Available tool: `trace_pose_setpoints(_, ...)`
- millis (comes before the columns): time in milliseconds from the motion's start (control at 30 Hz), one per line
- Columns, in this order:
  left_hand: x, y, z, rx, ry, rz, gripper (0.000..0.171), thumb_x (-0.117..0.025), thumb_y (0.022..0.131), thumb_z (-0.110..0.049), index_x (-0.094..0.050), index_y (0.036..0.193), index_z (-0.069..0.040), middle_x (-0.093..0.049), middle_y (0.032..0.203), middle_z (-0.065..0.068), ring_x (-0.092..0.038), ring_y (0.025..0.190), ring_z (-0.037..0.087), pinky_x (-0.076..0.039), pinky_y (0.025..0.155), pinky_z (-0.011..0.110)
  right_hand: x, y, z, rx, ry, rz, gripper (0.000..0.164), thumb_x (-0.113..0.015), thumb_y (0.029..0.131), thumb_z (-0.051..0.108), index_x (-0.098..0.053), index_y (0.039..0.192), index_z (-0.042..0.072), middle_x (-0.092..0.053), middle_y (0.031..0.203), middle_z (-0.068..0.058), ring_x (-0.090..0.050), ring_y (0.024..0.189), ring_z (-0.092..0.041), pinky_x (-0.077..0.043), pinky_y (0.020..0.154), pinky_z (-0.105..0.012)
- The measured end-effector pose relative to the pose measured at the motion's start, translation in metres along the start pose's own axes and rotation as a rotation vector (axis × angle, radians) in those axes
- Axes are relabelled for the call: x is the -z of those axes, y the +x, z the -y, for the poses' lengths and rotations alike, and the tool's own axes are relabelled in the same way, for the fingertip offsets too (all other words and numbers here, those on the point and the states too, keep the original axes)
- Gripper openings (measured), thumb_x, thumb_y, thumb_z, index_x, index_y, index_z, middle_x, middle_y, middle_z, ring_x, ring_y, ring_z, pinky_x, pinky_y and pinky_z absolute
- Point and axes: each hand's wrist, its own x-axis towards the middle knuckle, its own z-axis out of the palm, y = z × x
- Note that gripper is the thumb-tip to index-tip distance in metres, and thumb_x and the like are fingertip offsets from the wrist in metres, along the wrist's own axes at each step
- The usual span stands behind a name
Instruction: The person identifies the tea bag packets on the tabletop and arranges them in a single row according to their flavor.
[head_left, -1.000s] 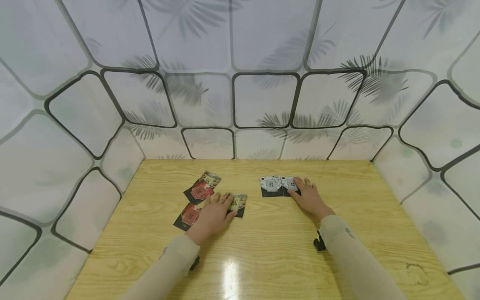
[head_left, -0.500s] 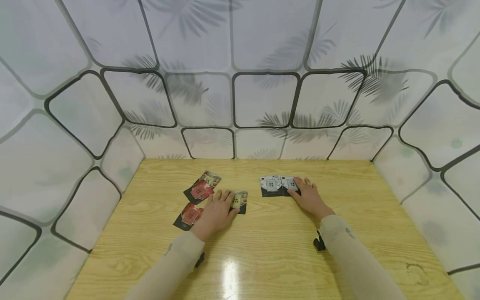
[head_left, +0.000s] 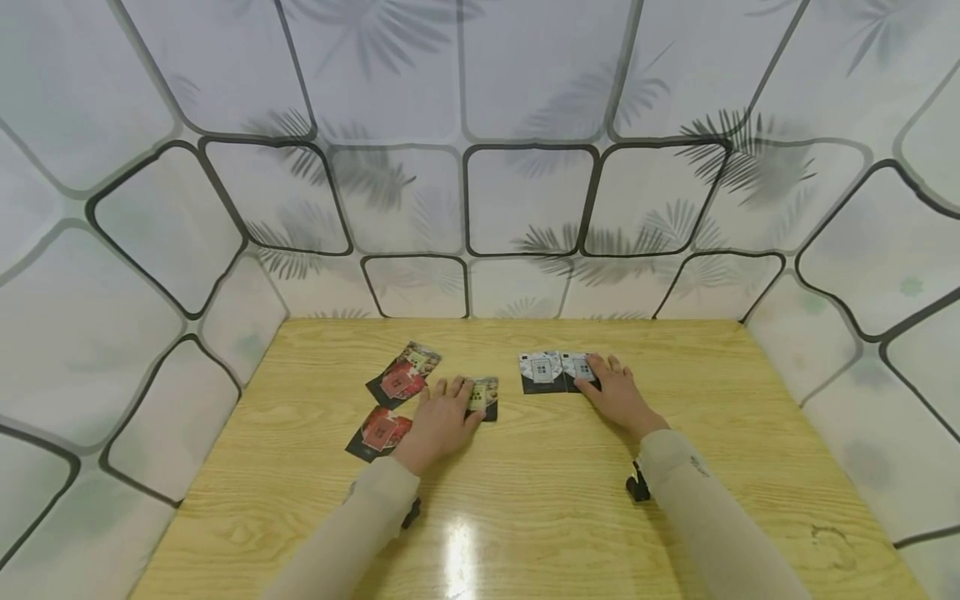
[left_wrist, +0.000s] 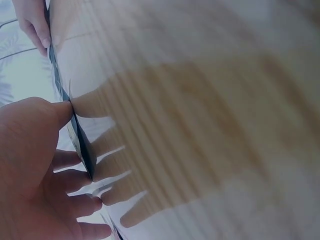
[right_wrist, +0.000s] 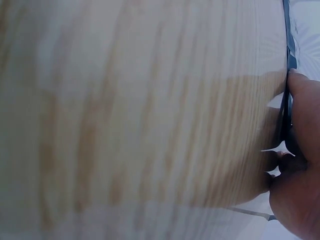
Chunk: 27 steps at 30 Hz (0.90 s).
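Note:
My left hand (head_left: 442, 423) rests with its fingers spread on a flat printed packet (head_left: 486, 397) with a yellow-green label and a dark lower end; the hand covers its left part. The left wrist view shows the thumb at the edge of this packet (left_wrist: 84, 150). At the right, my right hand (head_left: 618, 397) lies on a white-and-black packet (head_left: 574, 367), thumb and fingers extended over its right side. A matching white-and-black packet (head_left: 542, 372) lies edge to edge with it on the left.
Left of the left hand lies a red-and-black packet (head_left: 377, 432), partly overlapped by the hand. Farther back, another red packet (head_left: 397, 383) overlaps a yellow-labelled one (head_left: 424, 358). Patterned fabric walls (head_left: 525, 200) enclose the wooden table (head_left: 540, 517) at the back and sides.
My left hand has slid the yellow-green packet away from me and slightly right, turning it straighter. More of the nearer red packet shows. My right hand has stayed in place.

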Motion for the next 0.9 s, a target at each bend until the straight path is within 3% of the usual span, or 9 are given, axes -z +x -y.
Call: trace_pose_setpoints(900,0.000,0.018,-0.012,0.032,0.016,-0.013,0.066,-0.048,0.111,-0.049,-0.039,0.164,-0.010,-0.040,0.168,0.017,-0.035,0.156,0.045,-0.027,0.125,0.068,0.002,0.002,-0.002,-0.013,0.015,0.005,0.071,-0.048,0.113,0.040,-0.025,0.166,-0.001,-0.022,0.172,-0.029,-0.006,0.160,-0.054,-0.004,0.128,-0.071)
